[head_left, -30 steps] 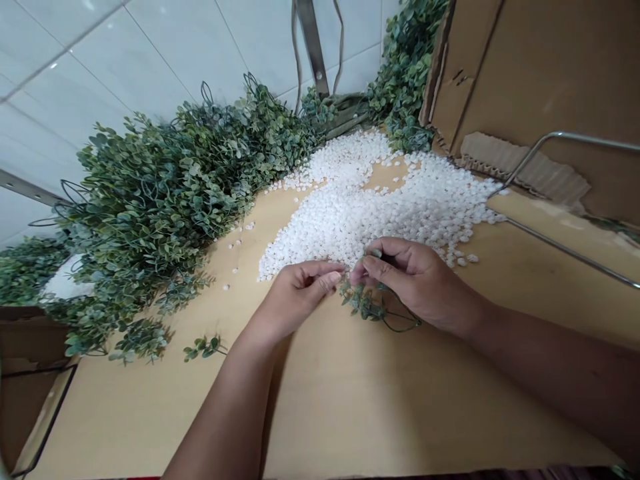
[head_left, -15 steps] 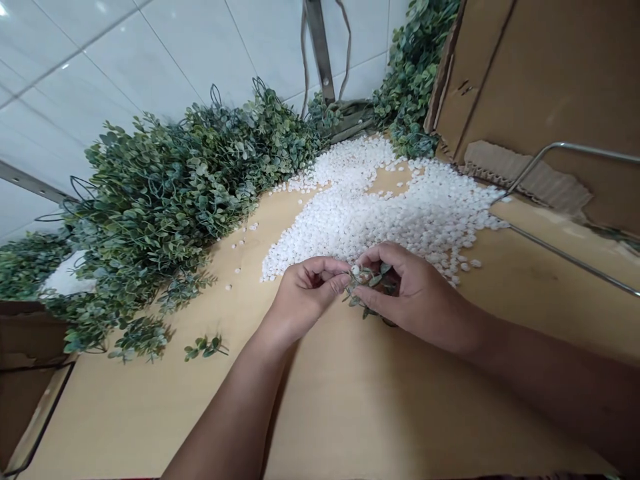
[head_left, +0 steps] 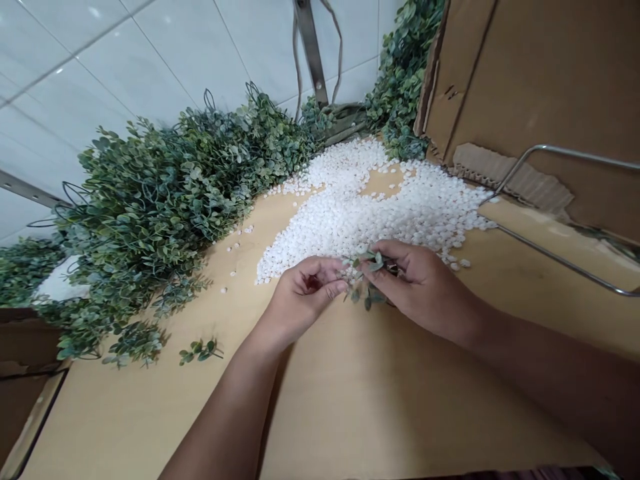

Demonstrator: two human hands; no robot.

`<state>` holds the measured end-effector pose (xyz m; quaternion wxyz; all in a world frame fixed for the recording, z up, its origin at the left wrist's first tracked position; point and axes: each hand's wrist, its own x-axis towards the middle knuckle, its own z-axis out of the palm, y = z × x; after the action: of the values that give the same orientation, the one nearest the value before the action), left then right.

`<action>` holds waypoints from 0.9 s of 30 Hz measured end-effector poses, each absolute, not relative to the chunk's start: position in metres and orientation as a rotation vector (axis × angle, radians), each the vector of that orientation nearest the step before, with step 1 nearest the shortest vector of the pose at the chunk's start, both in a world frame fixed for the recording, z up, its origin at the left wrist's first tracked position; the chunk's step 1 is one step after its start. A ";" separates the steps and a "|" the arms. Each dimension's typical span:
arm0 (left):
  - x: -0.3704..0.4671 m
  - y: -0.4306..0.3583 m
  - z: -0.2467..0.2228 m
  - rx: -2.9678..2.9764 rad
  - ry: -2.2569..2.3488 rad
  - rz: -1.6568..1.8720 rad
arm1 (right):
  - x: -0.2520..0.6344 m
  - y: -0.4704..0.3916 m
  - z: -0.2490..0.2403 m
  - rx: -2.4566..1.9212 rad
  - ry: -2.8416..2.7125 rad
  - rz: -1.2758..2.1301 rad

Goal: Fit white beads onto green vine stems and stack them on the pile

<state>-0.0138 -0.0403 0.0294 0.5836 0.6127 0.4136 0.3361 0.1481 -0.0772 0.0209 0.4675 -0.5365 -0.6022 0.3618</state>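
A small sprig of artificial green leaves [head_left: 369, 295] is pinched in my right hand [head_left: 417, 283], its leaves showing around the thumb and fingertips. My left hand [head_left: 303, 290] is close beside it on the left, thumb and fingers parted at the leaf tips. Whether its fingertips touch the sprig I cannot tell. Just beyond both hands spreads a heap of small white round plastic pieces [head_left: 325, 223] on the tan tabletop [head_left: 320, 407].
Bunches of artificial greenery [head_left: 170, 180] are piled along the tiled wall [head_left: 165, 53] at left. A loose sprig [head_left: 199, 351] lies in front of them. Cardboard [head_left: 545, 87] stands at right, with a bent metal rod [head_left: 565, 260] before it. More foliage [head_left: 405, 73] is at the back.
My left fingers have parted from their pinch at the sprig. The sprig has turned slightly in my right hand, and the white piece between the fingertips no longer shows clearly. The view has shifted slightly.
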 end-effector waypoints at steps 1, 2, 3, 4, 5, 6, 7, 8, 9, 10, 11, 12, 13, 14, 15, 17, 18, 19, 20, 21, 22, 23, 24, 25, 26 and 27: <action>-0.015 -0.039 0.029 1.472 0.975 0.741 | 0.149 -0.077 0.022 -1.306 -1.435 0.927; -0.016 -0.038 0.029 1.520 0.984 0.698 | 0.151 -0.076 0.023 -1.290 -1.400 0.969; -0.018 -0.037 0.029 1.571 0.996 0.670 | 0.151 -0.076 0.024 -1.270 -1.372 1.013; -0.019 -0.036 0.029 1.620 1.012 0.664 | 0.152 -0.076 0.025 -1.250 -1.346 1.056; -0.020 -0.034 0.029 1.661 1.039 0.679 | 0.153 -0.076 0.026 -1.235 -1.317 1.095; -0.022 -0.032 0.029 1.695 1.077 0.702 | 0.153 -0.076 0.027 -1.224 -1.288 1.136; -0.023 -0.031 0.028 1.721 1.119 0.723 | 0.152 -0.076 0.027 -1.214 -1.262 1.175; -0.023 -0.030 0.027 1.747 1.159 0.739 | 0.151 -0.076 0.026 -1.205 -1.243 1.214; -0.024 -0.029 0.025 1.782 1.190 0.748 | 0.150 -0.076 0.026 -1.197 -1.232 1.253; -0.024 -0.028 0.024 1.835 1.204 0.745 | 0.149 -0.077 0.024 -1.188 -1.233 1.293; -0.023 -0.028 0.022 1.902 1.206 0.729 | 0.147 -0.077 0.023 -1.183 -1.242 1.330; -0.022 -0.028 0.020 1.980 1.203 0.700 | 0.146 -0.077 0.021 -1.187 -1.255 1.358; -0.021 -0.029 0.019 2.060 1.202 0.670 | 0.145 -0.077 0.019 -1.204 -1.265 1.377; -0.020 -0.029 0.017 2.132 1.205 0.637 | 0.144 -0.077 0.018 -1.229 -1.272 1.389; -0.019 -0.030 0.016 2.190 1.215 0.609 | 0.143 -0.077 0.017 -1.256 -1.276 1.396; -0.017 -0.030 0.015 2.263 1.250 0.592 | 0.143 -0.076 0.016 -1.294 -1.272 1.399; -0.016 -0.029 0.015 2.281 1.264 0.604 | 0.143 -0.076 0.016 -1.304 -1.269 1.399; -0.015 -0.029 0.014 2.287 1.274 0.625 | 0.143 -0.076 0.016 -1.312 -1.266 1.395; -0.015 -0.028 0.014 2.277 1.280 0.648 | 0.144 -0.076 0.015 -1.318 -1.265 1.389; -0.014 -0.028 0.014 2.236 1.281 0.678 | 0.144 -0.076 0.015 -1.326 -1.263 1.383; -0.014 -0.027 0.014 2.154 1.275 0.712 | 0.144 -0.076 0.015 -1.333 -1.263 1.378; -0.014 -0.027 0.014 2.030 1.265 0.747 | 0.144 -0.076 0.015 -1.338 -1.261 1.372; -0.013 -0.028 0.015 1.875 1.247 0.783 | 0.144 -0.076 0.015 -1.340 -1.258 1.367; -0.013 -0.029 0.016 1.708 1.220 0.819 | 0.144 -0.076 0.015 -1.343 -1.255 1.364; -0.012 -0.030 0.017 1.551 1.182 0.855 | 0.144 -0.076 0.015 -1.343 -1.253 1.363; -0.012 -0.031 0.019 1.421 1.140 0.883 | 0.144 -0.076 0.016 -1.341 -1.252 1.366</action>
<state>-0.0119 -0.0309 0.0193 0.5300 0.5953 0.4774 0.3698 0.1436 -0.0764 0.0155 0.4145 -0.5335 -0.4982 0.5435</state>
